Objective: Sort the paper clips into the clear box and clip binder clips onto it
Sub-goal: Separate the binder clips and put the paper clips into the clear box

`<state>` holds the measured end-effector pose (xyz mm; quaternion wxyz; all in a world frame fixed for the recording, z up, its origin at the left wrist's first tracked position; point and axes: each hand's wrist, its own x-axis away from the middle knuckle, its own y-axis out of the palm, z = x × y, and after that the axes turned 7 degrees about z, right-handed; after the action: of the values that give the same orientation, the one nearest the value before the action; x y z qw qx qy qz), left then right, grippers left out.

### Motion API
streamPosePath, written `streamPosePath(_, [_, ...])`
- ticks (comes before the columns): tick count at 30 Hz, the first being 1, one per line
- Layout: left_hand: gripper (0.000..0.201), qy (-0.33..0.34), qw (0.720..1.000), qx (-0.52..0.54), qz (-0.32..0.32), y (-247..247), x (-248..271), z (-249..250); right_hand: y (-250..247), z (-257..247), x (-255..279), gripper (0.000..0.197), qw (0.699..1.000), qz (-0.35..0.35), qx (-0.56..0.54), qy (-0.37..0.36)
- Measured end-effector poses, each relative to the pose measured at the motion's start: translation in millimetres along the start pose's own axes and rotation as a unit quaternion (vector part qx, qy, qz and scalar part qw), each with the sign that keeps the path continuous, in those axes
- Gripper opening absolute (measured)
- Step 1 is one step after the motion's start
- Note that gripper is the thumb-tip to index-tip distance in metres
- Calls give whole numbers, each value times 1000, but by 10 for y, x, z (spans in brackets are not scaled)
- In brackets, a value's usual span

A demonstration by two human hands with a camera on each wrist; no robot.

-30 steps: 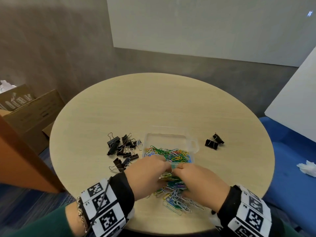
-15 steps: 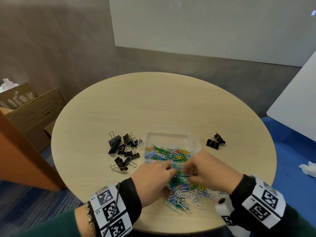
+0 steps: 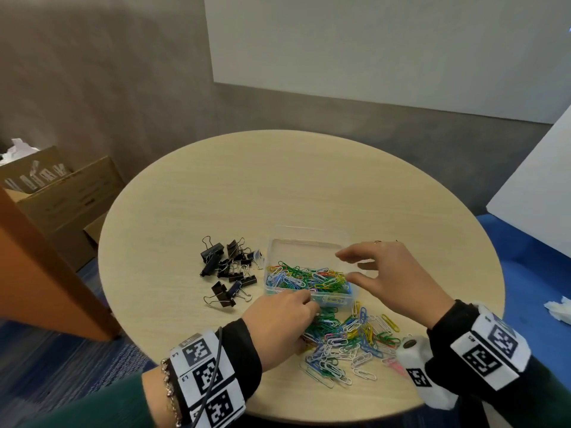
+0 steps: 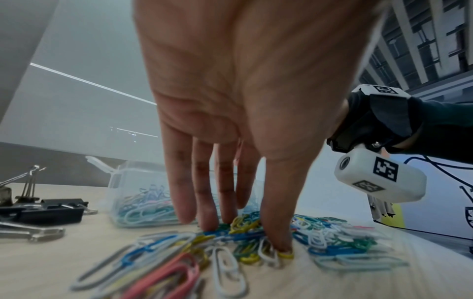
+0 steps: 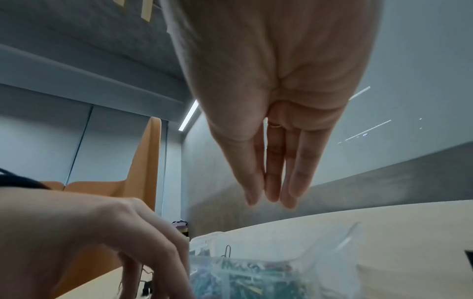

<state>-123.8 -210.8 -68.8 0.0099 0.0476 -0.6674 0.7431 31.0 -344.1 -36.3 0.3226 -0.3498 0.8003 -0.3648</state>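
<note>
On the round, pale wood-grain table (image 3: 278,186), your left hand (image 3: 279,324) rests straight fingers (image 4: 207,212) on the loose heap of coloured wire paper clips (image 3: 349,344), gripping nothing. Just beyond it, the clear plastic box (image 3: 309,273) holds more clips. Your right hand (image 3: 389,276) hovers above the box, fingers (image 5: 271,182) released and empty. Black binder clips (image 3: 228,267) lie left of the box.

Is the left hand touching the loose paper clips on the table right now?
Touching. In the left wrist view the left hand reaches down and its fingertips press into the loose paper clips on the table.
</note>
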Motion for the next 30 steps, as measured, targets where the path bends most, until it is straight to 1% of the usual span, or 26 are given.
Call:
streamPosePath(2, [48, -3, 1000, 2, 0, 4, -5, -6, -60, 27, 3, 28, 1000, -20, 22, 5])
streamPosePath(3, [45, -4, 1000, 3, 1, 3, -6, -7, -95, 25, 14, 25, 998, -50, 41, 8])
streamPosePath(5, [39, -3, 1000, 3, 2, -7, -6, -2, -126, -5, 54, 19, 988, -134, 78, 7])
streamPosePath(7, [33, 1, 1000, -6, -2, -16, -3, 6, -93, -61, 120, 19, 977, -193, 94, -1])
streamPosePath(8, [30, 4, 1000, -10, -2, -16, 0, 8, -53, -92, 151, 25, 973, -208, 100, -5])
streamPosePath(11, [25, 10, 1000, -20, 6, 9, -2, 6, 126, -177, 227, 55, 962, -239, 129, -24])
streamPosePath(13, [24, 13, 1000, -21, 10, 33, -11, 3, 243, -198, 268, 64, 957, -245, 150, -39])
streamPosePath(14, [24, 15, 1000, -21, 10, 39, -17, 1, 287, -197, 278, 62, 956, -242, 158, -44])
streamPosePath(15, [23, 17, 1000, -21, 9, 37, -22, 1, 320, -190, 284, 57, 956, -237, 165, -45])
streamPosePath(18, [22, 16, 1000, -22, 3, 24, -35, -5, 359, -182, 274, 30, 957, -226, 177, -47])
streamPosePath(20, [21, 14, 1000, -20, -4, 25, -35, -14, 359, -167, 257, 20, 957, -219, 179, -58])
streamPosePath(24, [19, 11, 1000, -2, 9, 25, -30, -50, 318, -85, 220, 17, 962, -213, 157, -62])
streamPosePath(26, [19, 11, 1000, 3, 20, -7, -34, -67, 269, -57, 205, 16, 968, -207, 133, -51])
streamPosePath(30, [20, 9, 997, 48, 51, -136, -22, -113, 123, -46, 170, 14, 976, -201, 80, -21])
